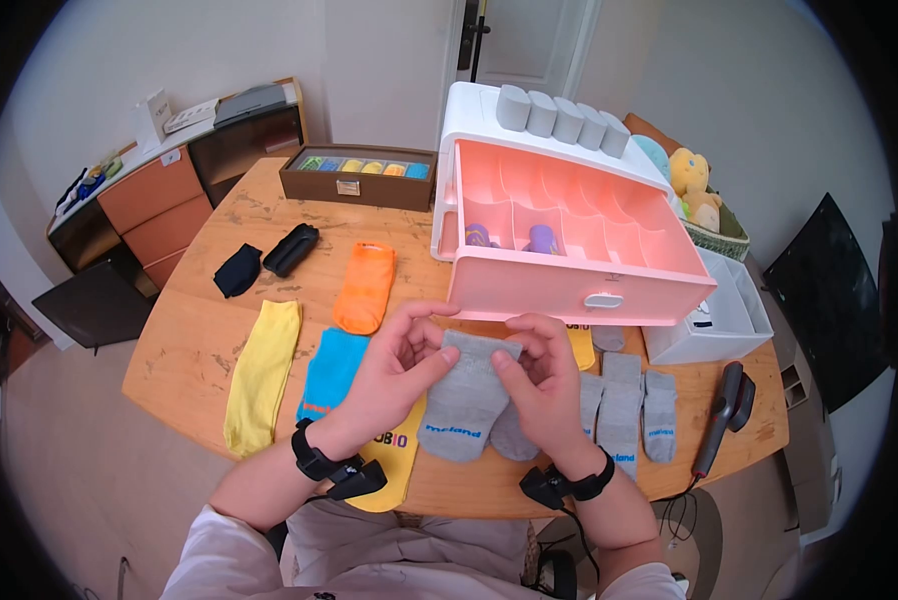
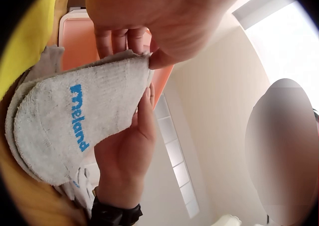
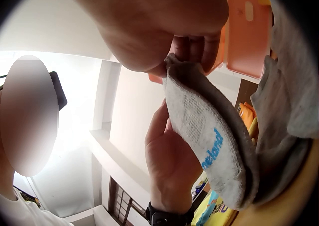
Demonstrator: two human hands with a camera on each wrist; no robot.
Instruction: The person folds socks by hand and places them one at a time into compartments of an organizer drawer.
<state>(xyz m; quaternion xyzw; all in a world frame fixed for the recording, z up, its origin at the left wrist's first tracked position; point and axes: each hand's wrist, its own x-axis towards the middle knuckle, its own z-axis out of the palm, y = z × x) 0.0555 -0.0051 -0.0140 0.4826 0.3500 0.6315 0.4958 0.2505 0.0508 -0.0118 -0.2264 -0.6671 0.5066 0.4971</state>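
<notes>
A grey sock with blue lettering [image 1: 461,400] hangs between both hands, its cuff upward, in front of the pink drawer. The left hand [image 1: 401,362] pinches one corner of the cuff between thumb and fingers; the right hand [image 1: 541,385] pinches the other corner. In the left wrist view the grey sock [image 2: 75,116] shows two layers lying together, the left hand [image 2: 149,21] above and the right hand [image 2: 127,151] below. The right wrist view shows the sock [image 3: 204,136] from its edge, layers slightly parted, held by the right hand [image 3: 154,26] and left hand [image 3: 172,161].
The pink drawer [image 1: 629,300] stands pulled out, two purple rolls inside. Yellow [image 1: 262,375], blue [image 1: 334,372] and orange socks [image 1: 365,288] lie left; several grey socks [image 1: 621,400] lie right. Also there: a brown box [image 1: 357,188], a white bin [image 1: 714,335], and a dark handheld device [image 1: 719,420].
</notes>
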